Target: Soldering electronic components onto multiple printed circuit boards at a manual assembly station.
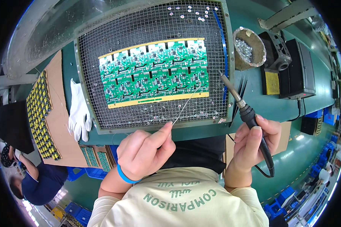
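A panel of green circuit boards (155, 73) with yellow edge strips lies on a black wire-mesh tray (121, 39). My left hand (146, 149), with a blue band at the wrist, pinches a thin solder wire (184, 107). The wire slants up and right, its far end over the panel's lower right boards. In my right hand (255, 142) is a soldering iron (250, 115), held by its black handle. Its metal tip points up and left, above the tray's right edge, apart from the boards. Both hands are closed, just in front of the tray.
Right of the tray stand a round pot (262, 49) with silvery scraps, a black iron holder (278, 49) with a yellow sponge (271, 83), and a black box (301, 68). Dark tweezers (241, 92) lie alongside. White gloves (78, 111) and cardboard (58, 132) are left; another person (45, 179) sits beyond.
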`<move>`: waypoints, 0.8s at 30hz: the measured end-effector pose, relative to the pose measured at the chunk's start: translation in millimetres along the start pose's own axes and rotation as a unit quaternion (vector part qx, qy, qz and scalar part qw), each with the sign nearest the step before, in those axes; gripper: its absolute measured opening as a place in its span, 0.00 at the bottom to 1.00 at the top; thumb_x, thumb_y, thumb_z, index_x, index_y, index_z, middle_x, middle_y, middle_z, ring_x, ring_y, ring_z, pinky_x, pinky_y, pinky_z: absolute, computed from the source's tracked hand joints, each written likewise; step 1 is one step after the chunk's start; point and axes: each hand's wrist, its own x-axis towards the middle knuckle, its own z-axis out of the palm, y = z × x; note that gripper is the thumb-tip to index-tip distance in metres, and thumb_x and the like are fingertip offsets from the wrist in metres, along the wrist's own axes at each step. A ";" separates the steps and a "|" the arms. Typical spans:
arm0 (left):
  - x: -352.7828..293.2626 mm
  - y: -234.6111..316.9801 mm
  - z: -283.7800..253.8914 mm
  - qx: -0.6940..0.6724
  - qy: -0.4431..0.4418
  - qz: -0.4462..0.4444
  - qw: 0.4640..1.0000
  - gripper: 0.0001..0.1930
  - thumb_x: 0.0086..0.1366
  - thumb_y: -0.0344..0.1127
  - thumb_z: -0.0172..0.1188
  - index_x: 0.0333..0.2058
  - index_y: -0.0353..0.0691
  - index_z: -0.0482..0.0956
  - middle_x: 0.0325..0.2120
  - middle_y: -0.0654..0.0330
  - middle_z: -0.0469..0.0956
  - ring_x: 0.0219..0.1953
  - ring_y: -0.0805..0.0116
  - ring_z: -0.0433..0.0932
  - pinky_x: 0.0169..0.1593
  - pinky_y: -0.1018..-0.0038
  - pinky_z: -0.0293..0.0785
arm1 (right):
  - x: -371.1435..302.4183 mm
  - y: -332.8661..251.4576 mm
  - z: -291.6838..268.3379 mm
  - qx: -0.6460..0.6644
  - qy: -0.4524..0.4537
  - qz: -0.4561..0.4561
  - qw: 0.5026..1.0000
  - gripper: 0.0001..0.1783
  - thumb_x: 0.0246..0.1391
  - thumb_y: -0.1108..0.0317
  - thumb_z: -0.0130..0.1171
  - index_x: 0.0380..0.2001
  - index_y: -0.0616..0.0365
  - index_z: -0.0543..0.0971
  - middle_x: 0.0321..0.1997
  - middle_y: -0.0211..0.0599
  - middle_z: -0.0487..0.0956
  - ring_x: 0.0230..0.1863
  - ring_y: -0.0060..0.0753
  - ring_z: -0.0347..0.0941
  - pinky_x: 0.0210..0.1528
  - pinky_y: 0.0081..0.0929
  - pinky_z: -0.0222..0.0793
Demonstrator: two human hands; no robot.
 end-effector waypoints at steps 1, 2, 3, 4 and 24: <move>-0.7 -0.7 1.2 0.000 0.000 0.000 1.000 0.16 0.42 0.17 0.61 0.33 0.37 0.82 0.14 0.68 0.67 0.12 0.80 0.59 0.17 0.84 0.58 | -0.4 0.0 -0.3 0.000 0.000 0.000 1.000 0.11 0.53 0.71 0.56 0.36 0.67 0.69 0.26 0.39 0.73 0.16 0.19 0.69 0.18 0.11 0.65; -1.2 -1.7 2.3 -0.001 0.004 0.001 1.000 0.16 0.42 0.17 0.61 0.33 0.37 0.82 0.15 0.68 0.68 0.12 0.80 0.59 0.17 0.84 0.58 | -0.6 0.0 -0.7 0.000 -0.003 0.000 1.000 0.11 0.53 0.71 0.56 0.36 0.67 0.69 0.26 0.39 0.73 0.16 0.19 0.69 0.18 0.11 0.65; -1.6 -2.2 2.5 -0.003 0.009 0.002 1.000 0.16 0.42 0.17 0.61 0.33 0.37 0.81 0.15 0.68 0.68 0.12 0.80 0.59 0.17 0.84 0.58 | -0.9 0.1 -1.1 0.000 -0.006 -0.001 1.000 0.11 0.53 0.71 0.56 0.36 0.66 0.69 0.27 0.39 0.73 0.16 0.19 0.69 0.18 0.11 0.65; -1.6 -2.2 1.8 -0.002 0.009 0.002 1.000 0.16 0.42 0.17 0.61 0.33 0.37 0.81 0.15 0.68 0.68 0.12 0.80 0.59 0.17 0.84 0.58 | -1.2 0.0 -1.7 0.001 -0.006 -0.001 1.000 0.11 0.53 0.71 0.56 0.36 0.66 0.69 0.27 0.39 0.73 0.16 0.19 0.69 0.18 0.11 0.65; -2.7 -12.6 -16.9 0.045 0.034 -0.011 0.998 0.15 0.43 0.21 0.63 0.34 0.37 0.82 0.13 0.67 0.66 0.11 0.76 0.64 0.16 0.80 0.63 | -2.7 -4.1 8.6 0.009 -0.020 -0.003 1.000 0.11 0.54 0.70 0.57 0.35 0.66 0.69 0.23 0.37 0.73 0.15 0.18 0.67 0.18 0.11 0.64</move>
